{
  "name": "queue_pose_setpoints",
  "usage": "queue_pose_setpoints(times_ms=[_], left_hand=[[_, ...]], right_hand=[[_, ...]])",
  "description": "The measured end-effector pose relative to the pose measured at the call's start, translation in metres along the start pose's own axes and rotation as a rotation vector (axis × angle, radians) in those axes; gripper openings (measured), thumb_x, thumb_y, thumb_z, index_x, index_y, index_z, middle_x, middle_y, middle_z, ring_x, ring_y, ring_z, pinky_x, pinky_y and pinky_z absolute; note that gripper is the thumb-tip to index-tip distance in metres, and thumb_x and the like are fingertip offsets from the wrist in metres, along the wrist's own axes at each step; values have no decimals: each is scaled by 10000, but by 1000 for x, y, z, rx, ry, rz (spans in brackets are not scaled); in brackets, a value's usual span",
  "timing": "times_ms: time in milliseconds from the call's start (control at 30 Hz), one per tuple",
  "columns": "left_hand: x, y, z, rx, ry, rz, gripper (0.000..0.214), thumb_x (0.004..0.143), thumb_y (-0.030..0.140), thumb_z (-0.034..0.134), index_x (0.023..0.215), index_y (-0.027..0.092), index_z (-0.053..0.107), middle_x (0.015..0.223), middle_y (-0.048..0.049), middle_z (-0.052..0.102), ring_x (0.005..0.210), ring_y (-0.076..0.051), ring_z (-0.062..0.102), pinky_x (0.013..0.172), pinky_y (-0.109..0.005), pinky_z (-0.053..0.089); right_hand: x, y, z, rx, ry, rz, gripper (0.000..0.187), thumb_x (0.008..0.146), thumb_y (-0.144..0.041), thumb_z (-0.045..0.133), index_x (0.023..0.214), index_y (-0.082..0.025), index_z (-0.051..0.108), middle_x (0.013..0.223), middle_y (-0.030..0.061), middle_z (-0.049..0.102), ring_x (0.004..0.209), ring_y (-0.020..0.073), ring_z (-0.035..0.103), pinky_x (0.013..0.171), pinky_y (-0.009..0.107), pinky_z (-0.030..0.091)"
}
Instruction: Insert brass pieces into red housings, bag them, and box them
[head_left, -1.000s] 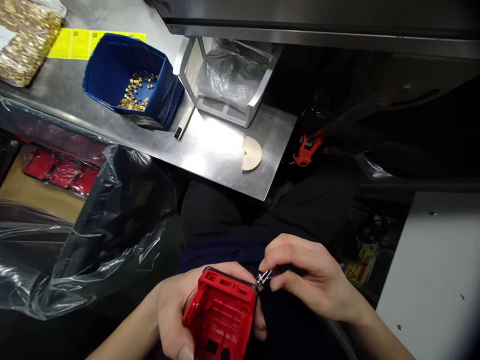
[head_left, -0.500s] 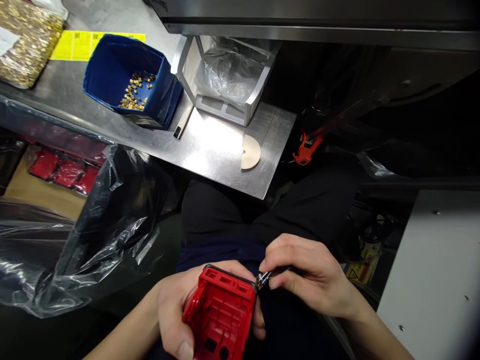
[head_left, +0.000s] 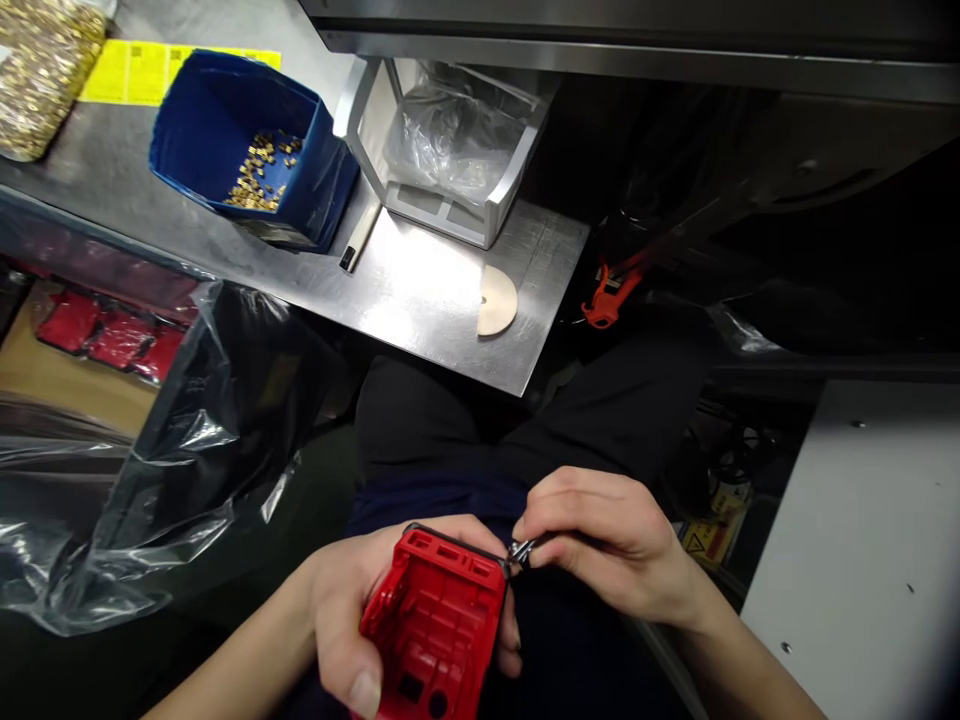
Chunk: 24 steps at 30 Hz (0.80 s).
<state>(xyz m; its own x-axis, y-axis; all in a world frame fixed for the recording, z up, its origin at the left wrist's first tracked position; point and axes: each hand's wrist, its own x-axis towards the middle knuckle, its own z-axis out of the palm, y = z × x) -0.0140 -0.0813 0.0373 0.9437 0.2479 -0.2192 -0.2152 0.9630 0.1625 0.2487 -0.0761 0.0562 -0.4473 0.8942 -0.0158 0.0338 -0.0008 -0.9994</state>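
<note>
Steel bench [head_left: 420,290] across the far left, its near edge over the person's lap; a crumpled clear plastic bag [head_left: 187,470] hangs below it at the left. On the bench stand a blue bin [head_left: 330,190] holding small brass parts [head_left: 259,175] and, just to its right, a white frame [head_left: 499,195] lined with clear film. Left hand [head_left: 352,610] – forearm entering from the near left, palm wrapped round the left side of a red plastic housing [head_left: 435,630], thumb lying along its near left edge, fingers curled closed behind its far rim and down its right side, gripping it firmly. Right hand [head_left: 615,545] – forearm entering from the near right, knuckles up, thumb and fingers pinched shut on a small metal tool [head_left: 520,550]. The housing is held over the lap at the near centre, open ribbed cavity facing up toward the camera, long axis running near-left to far-right, its near end cut off by the picture's edge. The tool lies roughly left to right, tip pointing left and touching the housing's far right corner
</note>
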Motion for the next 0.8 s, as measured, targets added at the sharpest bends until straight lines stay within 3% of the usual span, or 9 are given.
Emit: queue_pose_setpoints(times_ms=[100, 167, 300, 500, 667, 800], left_hand=[[3, 1, -2, -44, -15, -29, 854, 595, 267, 895, 1374, 178, 554, 1239, -166, 694, 1166, -362, 683, 924, -422, 558], [5, 4, -2, -69, -12, -63, 901, 573, 264, 910, 1395, 185, 549, 1242, -164, 700, 1163, -358, 686, 928, -419, 560], [11, 19, 1, -3, 28, -201, 961, 535, 337, 930, 1401, 167, 552, 1195, -158, 722, 1063, -344, 708, 842, -398, 580], [31, 49, 12, 255, -48, -409, 758, 543, 319, 934, 1244, 141, 709, 949, -51, 711, 755, -205, 619, 729, -307, 553], [39, 55, 13, 348, -93, -462, 695, 542, 394, 945, 1145, 107, 753, 905, -53, 701, 755, -239, 625, 756, -325, 573], [40, 52, 8, 320, -123, -481, 654, 537, 332, 937, 1117, 103, 740, 917, -57, 694, 776, -230, 609, 757, -306, 565]], right_hand=[[-4, 8, -9, 78, 13, 24, 88, 934, -240, 707, 978, -187, 762, 843, 58, 725, 766, 171, 664, 700, 297, 551], [-7, 12, -16, 141, 56, 74, 167, 933, -341, 713, 904, -183, 759, 794, 50, 690, 713, 162, 624, 648, 294, 519], [-4, 14, -20, 99, 138, 133, 190, 932, -384, 705, 938, -198, 740, 822, 40, 646, 729, 161, 582, 646, 300, 480], [19, 3, -13, -66, -5, 39, 84, 953, -220, 645, 998, -201, 713, 897, 47, 669, 813, 174, 624, 736, 321, 499], [32, -5, -18, -141, -120, -16, 111, 966, -182, 603, 1028, -198, 694, 921, 60, 669, 825, 178, 619, 729, 319, 516], [33, -7, -20, -154, -153, -22, 123, 976, -167, 583, 1031, -196, 690, 915, 66, 668, 828, 181, 610, 726, 318, 515]])
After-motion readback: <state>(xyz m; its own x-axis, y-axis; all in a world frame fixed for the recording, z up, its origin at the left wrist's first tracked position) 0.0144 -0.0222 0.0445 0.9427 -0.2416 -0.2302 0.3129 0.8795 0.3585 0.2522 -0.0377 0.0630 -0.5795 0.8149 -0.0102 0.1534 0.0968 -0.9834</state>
